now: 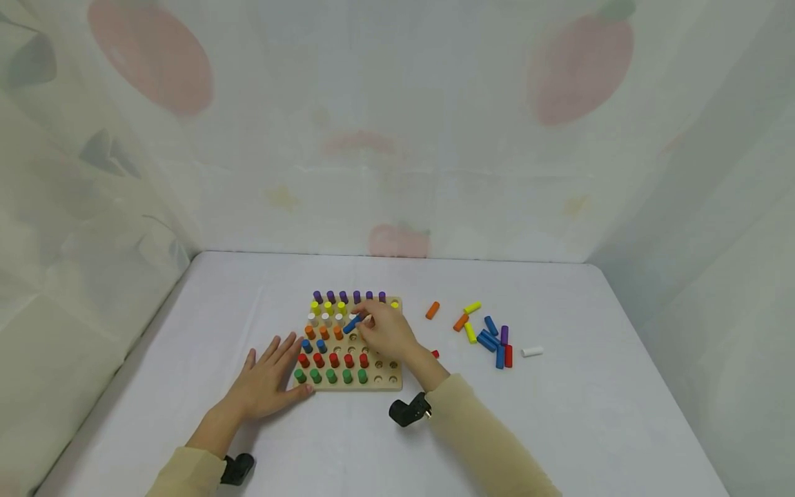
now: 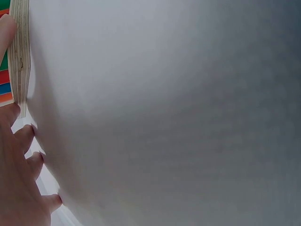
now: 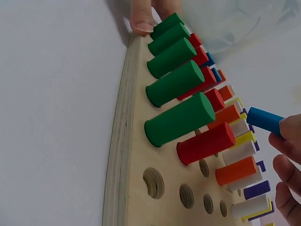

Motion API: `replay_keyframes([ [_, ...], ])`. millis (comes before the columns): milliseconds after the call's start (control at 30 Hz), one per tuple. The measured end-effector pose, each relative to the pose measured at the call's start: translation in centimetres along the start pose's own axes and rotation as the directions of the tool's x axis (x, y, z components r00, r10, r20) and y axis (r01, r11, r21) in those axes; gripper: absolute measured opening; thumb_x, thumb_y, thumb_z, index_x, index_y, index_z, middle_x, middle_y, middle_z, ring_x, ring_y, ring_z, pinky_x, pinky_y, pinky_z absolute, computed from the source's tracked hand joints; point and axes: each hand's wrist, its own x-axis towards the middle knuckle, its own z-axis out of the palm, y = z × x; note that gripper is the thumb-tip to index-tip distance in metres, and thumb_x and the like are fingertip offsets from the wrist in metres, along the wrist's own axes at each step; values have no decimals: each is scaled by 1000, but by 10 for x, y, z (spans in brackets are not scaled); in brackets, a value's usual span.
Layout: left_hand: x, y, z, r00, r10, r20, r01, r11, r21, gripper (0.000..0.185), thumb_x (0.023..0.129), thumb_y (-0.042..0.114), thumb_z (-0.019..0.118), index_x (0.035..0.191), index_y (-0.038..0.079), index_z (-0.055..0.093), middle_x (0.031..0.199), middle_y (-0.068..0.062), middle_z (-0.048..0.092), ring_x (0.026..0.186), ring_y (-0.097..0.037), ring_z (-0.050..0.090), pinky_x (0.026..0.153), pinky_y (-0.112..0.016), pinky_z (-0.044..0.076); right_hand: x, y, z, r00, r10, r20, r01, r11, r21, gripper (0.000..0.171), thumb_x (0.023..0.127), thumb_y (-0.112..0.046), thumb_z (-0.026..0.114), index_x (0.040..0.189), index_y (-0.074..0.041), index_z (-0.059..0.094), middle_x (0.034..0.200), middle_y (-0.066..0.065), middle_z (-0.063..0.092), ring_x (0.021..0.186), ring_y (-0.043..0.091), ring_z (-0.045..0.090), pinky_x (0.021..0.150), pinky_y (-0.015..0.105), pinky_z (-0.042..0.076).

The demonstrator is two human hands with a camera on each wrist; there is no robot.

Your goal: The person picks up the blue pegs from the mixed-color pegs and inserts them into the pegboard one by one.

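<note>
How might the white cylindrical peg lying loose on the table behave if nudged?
The white cylindrical peg would probably roll if pushed sideways, since it lies on its round side. It looks stiff, its outline being straight. It is likely light: the right hand pinches a similar blue cylindrical peg.

Here's the pegboard on the table, standing pegs in its holes, left hand at its left edge, right hand above it with a held peg! Loose pegs lie off to the right; behind the table, a cloth.

I see a pale curtain with red fruit prints across the frame's top, a white table below.
</note>
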Motion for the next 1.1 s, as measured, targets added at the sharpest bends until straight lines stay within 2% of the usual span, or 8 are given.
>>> replay_keyframes([
  [100,0,0,0,1000,1,0,-1,1000,-2,95,75,74,49,147,17,25,152,-10,24,138,-39,18,102,-70,9,1,-4,2,1000,13,14,-13,1000,4,24,89,-22,59,113,-18,58,101,-7,62,71,4,51,57,13,43],
  [200,0,0,0,1000,3,-1,-3,1000,-3,95,75,74,49,147,16,25,152,-10,24,138,-39,19,102,-70,9,1,-8,3,999,19,31,-19,1000,0,22,89,-23,61,110,-18,57,93,-8,61,63,4,48,49,15,41],
  [300,-1,1,0,1000,4,-2,-4,1000,-2,95,75,73,50,147,16,26,152,-10,25,138,-38,19,103,-70,9,1,-11,5,999,-1,33,2,1000,-22,20,88,-24,62,107,-19,58,87,-10,59,61,4,47,46,14,40],
  [500,-1,2,-1,1000,4,-7,-4,1000,-7,95,75,73,51,146,16,27,151,-10,25,138,-39,20,102,-70,10,1,-15,11,999,-40,28,42,998,-53,16,87,-23,63,102,-19,60,94,-10,60,73,4,51,55,11,43],
  [733,-2,1,-1,1000,9,-13,-9,1000,-9,95,75,73,51,147,16,26,151,-10,25,138,-39,19,102,-70,10,1,-17,18,996,-57,71,63,994,-90,17,88,-25,63,104,-19,62,98,-10,62,88,6,55,69,13,46],
  [1100,-2,1,-2,1000,12,-14,-12,1000,-13,95,75,72,51,146,15,26,151,-10,25,137,-39,20,102,-69,10,0,-21,23,994,-63,90,74,989,-126,15,88,-26,63,102,-21,64,96,-10,64,82,3,50,69,14,45],
])
